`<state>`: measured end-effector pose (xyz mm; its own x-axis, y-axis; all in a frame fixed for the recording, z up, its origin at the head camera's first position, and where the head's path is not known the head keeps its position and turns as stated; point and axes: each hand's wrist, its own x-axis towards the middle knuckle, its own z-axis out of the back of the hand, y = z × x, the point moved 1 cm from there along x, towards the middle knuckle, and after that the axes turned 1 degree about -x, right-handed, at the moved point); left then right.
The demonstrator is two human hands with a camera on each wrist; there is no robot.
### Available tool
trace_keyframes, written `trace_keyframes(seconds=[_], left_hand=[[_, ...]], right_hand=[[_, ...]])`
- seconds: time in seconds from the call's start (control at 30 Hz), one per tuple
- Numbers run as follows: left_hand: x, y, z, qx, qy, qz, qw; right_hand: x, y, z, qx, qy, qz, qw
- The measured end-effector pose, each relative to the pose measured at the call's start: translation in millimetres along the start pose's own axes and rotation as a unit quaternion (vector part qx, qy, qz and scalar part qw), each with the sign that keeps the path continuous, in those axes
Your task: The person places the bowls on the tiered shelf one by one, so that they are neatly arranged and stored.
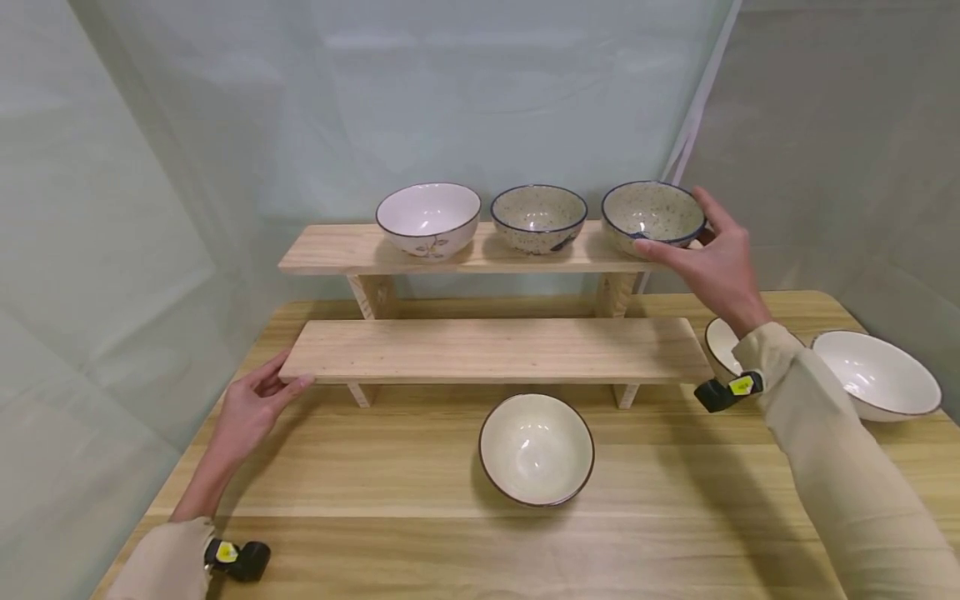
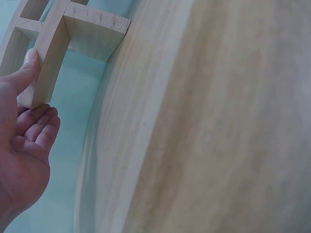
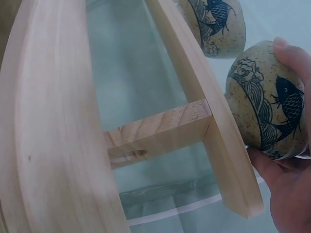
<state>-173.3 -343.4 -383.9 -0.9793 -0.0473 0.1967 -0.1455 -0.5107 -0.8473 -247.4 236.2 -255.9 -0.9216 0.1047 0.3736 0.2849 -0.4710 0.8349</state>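
My right hand [image 1: 722, 260] grips a speckled blue-rimmed bowl [image 1: 651, 210] at the right end of the upper shelf [image 1: 333, 246], thumb at its near side and fingers round the far right. A dark fish and waves decorate this bowl's outside in the right wrist view. Left of it stand a matching speckled bowl [image 1: 538, 212] and a white bowl with a flower motif [image 1: 429, 218]. My left hand [image 1: 251, 410] holds the left end of the lower shelf [image 1: 495, 350] of the wooden stand, thumb at the edge and fingers curled below, as the left wrist view shows.
A cream bowl with a brown rim [image 1: 536, 450] sits on the wooden table [image 1: 360, 500] in front of the stand. At the right are a large white bowl [image 1: 877, 375] and another bowl [image 1: 723, 346], partly hidden by my right arm. Pale curtains hang behind.
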Motion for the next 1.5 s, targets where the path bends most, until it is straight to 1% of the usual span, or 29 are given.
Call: trace_keyframes(seconds=[0.2,0.57,0.77,0.9,1.03,1.23,1.4,1.5], left_hand=[[0.0,0.3,-0.2,0.008,-0.001,0.002,1.0],[0.4,1.2,0.2,0.005,-0.003,0.005,1.0],[0.1,2.2,1.4,0.006,-0.002,0.008,0.9999],[0.4,2.3,1.6,0.003,0.002,0.006,1.0],[0.8,1.8,1.2,-0.003,0.004,0.005,1.0],[0.6,1.1,0.9,-0.003,0.002,0.009,0.9999],[0.7,1.1,0.5,-0.004,0.001,0.006,1.0],[1.4,1.3,0.6,-0.002,0.002,0.003,1.0]], right_hand=[[4,3,0.2,-0.016,0.005,-0.017,1.0],[5,9,0.9,-0.025,0.044,-0.032,0.998],[6,11,2.8,-0.023,0.059,-0.029,0.998],[2,11,8.9,-0.008,0.053,-0.02,0.998],[-6,8,17.6,-0.005,0.042,-0.012,0.999],[-30,-2,26.9,-0.011,0.026,0.015,0.999],[-52,-12,27.7,-0.005,0.006,0.043,0.999],[-67,-16,24.3,0.006,-0.001,0.07,0.998]])
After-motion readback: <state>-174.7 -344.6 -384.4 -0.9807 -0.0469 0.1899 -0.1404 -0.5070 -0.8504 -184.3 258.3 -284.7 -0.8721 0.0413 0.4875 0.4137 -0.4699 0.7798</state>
